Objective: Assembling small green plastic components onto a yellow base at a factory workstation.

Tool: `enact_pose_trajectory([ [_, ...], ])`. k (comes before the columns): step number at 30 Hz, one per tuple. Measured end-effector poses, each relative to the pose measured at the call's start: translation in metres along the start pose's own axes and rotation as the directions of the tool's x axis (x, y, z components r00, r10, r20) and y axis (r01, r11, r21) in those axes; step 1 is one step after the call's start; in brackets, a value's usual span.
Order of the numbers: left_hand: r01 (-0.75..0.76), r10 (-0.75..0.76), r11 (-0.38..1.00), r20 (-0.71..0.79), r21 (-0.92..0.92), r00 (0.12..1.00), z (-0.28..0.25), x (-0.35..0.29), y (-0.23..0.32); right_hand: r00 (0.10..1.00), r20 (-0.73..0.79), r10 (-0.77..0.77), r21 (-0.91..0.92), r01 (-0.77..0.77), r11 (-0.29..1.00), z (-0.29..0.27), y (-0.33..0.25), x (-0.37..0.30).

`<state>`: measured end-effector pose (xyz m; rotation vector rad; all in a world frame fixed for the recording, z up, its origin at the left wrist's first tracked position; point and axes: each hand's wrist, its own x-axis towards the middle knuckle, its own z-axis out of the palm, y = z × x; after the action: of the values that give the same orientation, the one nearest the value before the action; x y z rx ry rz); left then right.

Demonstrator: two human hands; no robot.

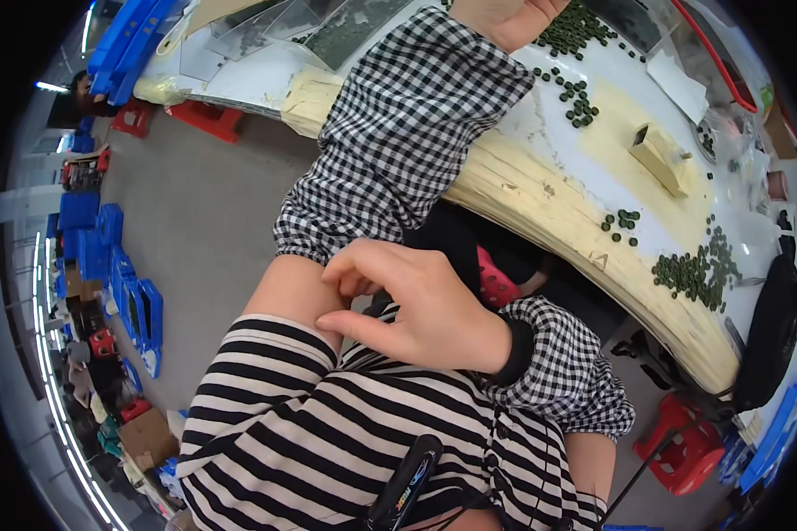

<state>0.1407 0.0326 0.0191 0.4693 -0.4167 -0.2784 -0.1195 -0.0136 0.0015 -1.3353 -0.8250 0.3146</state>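
Head view, my right hand: my right hand (pixel 421 310) lies on my left upper arm, fingers curled loosely, fingertips (pixel 338 281) touching the bare skin just below the hem of the black-and-white checked fabric oversleeve (pixel 407 133); it clamps on nothing.
Head view, my left hand: my left hand (pixel 505 16) reaches up to the top edge of the picture over the white worktop with a pale wooden edge (pixel 540 199); only its heel and wrist show, so I cannot tell whether it is open or closed.
Hands to each other: well apart, the whole left forearm between them.
Oversleeve: it covers my left arm from the wrist to above the elbow, and crosses the worktop's near edge.
Second oversleeve: a matching checked cuff (pixel 562 363) sits on my right wrist, below the worktop's edge.
Shirt: my black-and-cream striped top (pixel 301 425) fills the lower middle, nearer to me than the worktop.
On the worktop: small dark green round pieces (pixel 695 270) lie in heaps towards its right end, and more beside my left wrist; a small tan cardboard box (pixel 660 157) stands between the heaps.
Below the worktop: a red plastic stool (pixel 686 447) stands on the grey floor at its right end.
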Motion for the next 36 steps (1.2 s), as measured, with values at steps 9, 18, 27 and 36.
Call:
enact_pose_trajectory([
  [9,0.026,-0.028,0.998,0.039,0.059,0.999,-0.001,-0.005,-0.007,0.997,0.071,0.005,0.200,-0.019,0.980,0.005,-0.005,-0.006],
  [18,0.071,-0.077,0.992,0.054,0.102,0.996,-0.002,-0.008,-0.004,0.991,0.117,0.066,0.063,-0.074,0.995,0.001,-0.003,-0.015],
  [27,0.087,-0.098,0.986,0.075,0.139,0.992,-0.003,-0.005,-0.018,0.992,0.071,0.105,-0.207,-0.089,0.974,-0.003,0.012,-0.008],
  [36,0.104,-0.111,0.986,0.046,0.132,0.993,-0.006,-0.004,-0.022,0.962,0.265,-0.061,0.297,-0.021,0.955,-0.004,-0.027,-0.010],
])
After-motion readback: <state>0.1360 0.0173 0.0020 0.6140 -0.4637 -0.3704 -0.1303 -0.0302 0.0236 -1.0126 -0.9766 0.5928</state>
